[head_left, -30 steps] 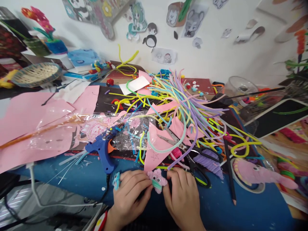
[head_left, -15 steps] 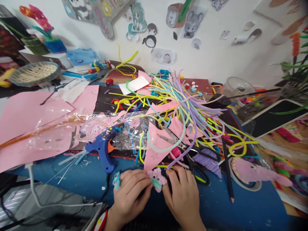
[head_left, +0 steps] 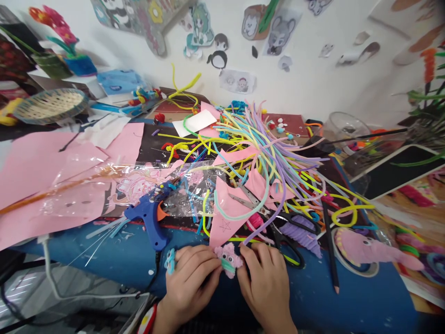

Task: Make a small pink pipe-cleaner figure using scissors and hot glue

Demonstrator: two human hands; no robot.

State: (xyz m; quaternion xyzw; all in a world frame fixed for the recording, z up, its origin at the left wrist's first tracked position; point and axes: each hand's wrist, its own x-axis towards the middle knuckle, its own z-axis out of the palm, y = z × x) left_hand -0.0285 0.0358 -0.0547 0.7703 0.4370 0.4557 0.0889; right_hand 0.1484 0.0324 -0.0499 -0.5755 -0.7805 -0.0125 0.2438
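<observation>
Between my hands at the table's front edge is a small pink fuzzy figure point(head_left: 228, 260) with two googly eyes and a green band. My left hand point(head_left: 193, 278) has its fingers closed on the figure's left side; a blue fuzzy ornament point(head_left: 170, 261) sits by its index finger. My right hand point(head_left: 266, 280) is curled with thumb and fingertips against the figure's right side. Just beyond them lies a pink sheet piece point(head_left: 225, 222) with a star drawn on it. Black-handled scissors point(head_left: 294, 221) rest behind my right hand.
A blue glue gun point(head_left: 150, 220) with its cable lies left. A bundle of pastel pipe cleaners point(head_left: 274, 134) spreads across the middle. On the right are a black pencil point(head_left: 330, 246), a tape roll point(head_left: 373, 269) under a pink figure point(head_left: 371, 248), and a tablet point(head_left: 399, 169).
Hardly anything differs. The whole view has shifted slightly, and both hands keep the same hold around the pink figure.
</observation>
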